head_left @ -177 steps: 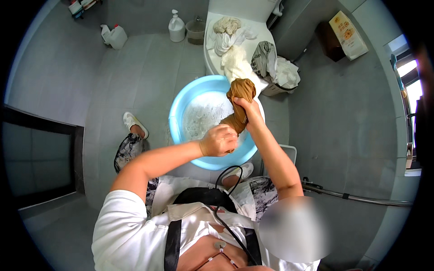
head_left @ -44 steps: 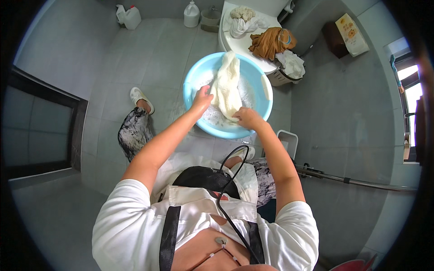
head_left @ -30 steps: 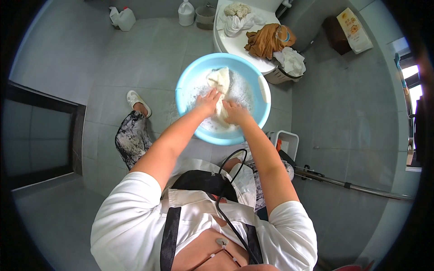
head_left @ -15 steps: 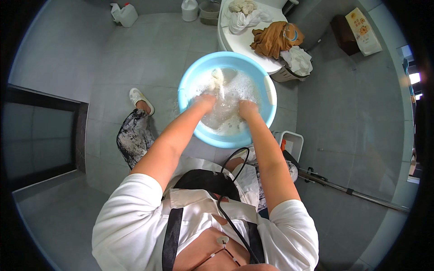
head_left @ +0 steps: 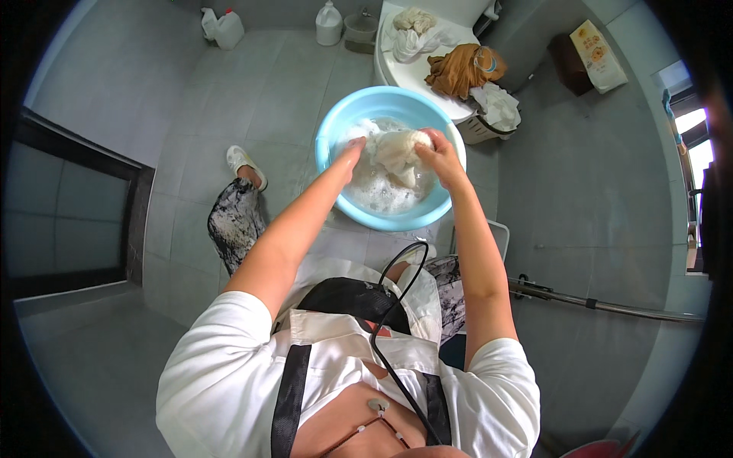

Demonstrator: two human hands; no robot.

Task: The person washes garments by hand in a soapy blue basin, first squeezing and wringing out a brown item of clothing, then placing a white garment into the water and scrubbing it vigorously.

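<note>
A light blue basin (head_left: 393,221) of cloudy, sudsy water stands on the floor in front of me. Bunched above the water is a wet cream cloth (head_left: 401,156), its lower end hanging into the suds. My right hand (head_left: 440,156) is closed on the cloth's right side, thumb on top. At the basin's left inner side, my left hand (head_left: 351,159) meets the cloth's left end with its fingertips and seems to pinch it; foam and the hand's angle partly hide those fingers.
Behind the basin, a white toilet lid (head_left: 405,72) carries pale cloths (head_left: 416,38) and a brown garment (head_left: 462,70). A basket (head_left: 477,131) with white cloth stands beside it. White jugs (head_left: 329,24) line the back wall; a metal rail (head_left: 611,305) runs at right.
Both hands have come up out of the suds. The cream cloth, mostly underwater before, is now lifted and gathered, with my right hand gripping it.
</note>
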